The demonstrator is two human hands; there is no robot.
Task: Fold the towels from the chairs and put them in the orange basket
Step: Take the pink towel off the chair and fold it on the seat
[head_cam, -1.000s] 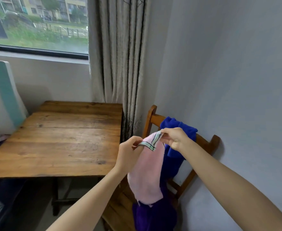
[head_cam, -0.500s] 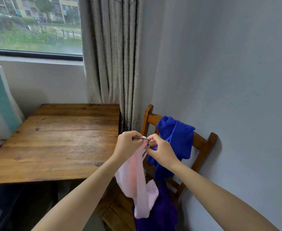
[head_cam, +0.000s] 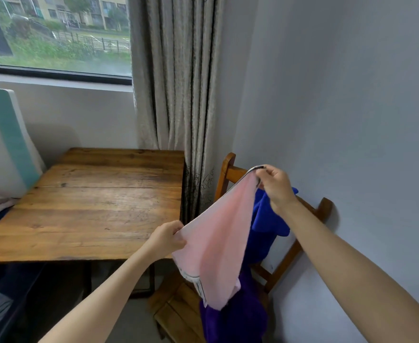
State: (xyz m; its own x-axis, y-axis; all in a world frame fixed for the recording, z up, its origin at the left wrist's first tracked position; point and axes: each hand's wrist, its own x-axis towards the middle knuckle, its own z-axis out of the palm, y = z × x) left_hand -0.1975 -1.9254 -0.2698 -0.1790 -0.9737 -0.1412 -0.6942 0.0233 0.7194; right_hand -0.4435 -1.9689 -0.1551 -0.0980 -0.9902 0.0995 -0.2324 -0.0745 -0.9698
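A pink towel (head_cam: 218,238) with a striped edge hangs stretched between both hands above a wooden chair (head_cam: 228,169). My left hand (head_cam: 167,240) pinches its lower left edge near the table's corner. My right hand (head_cam: 276,188) holds the upper corner higher up, by the chair's backrest. A blue towel (head_cam: 265,219) is draped over the backrest behind the pink one. A purple towel (head_cam: 238,315) lies on the chair seat below. No orange basket is in view.
A wooden table (head_cam: 99,204) stands left of the chair under a window. A grey curtain (head_cam: 176,95) hangs behind the table's right edge. A grey wall (head_cam: 339,120) runs close along the right. A white and teal board (head_cam: 7,139) leans at the far left.
My hands were pinched together on the towel's edge. They have now moved apart, the left down and left, the right up and right, spreading the pink towel out.
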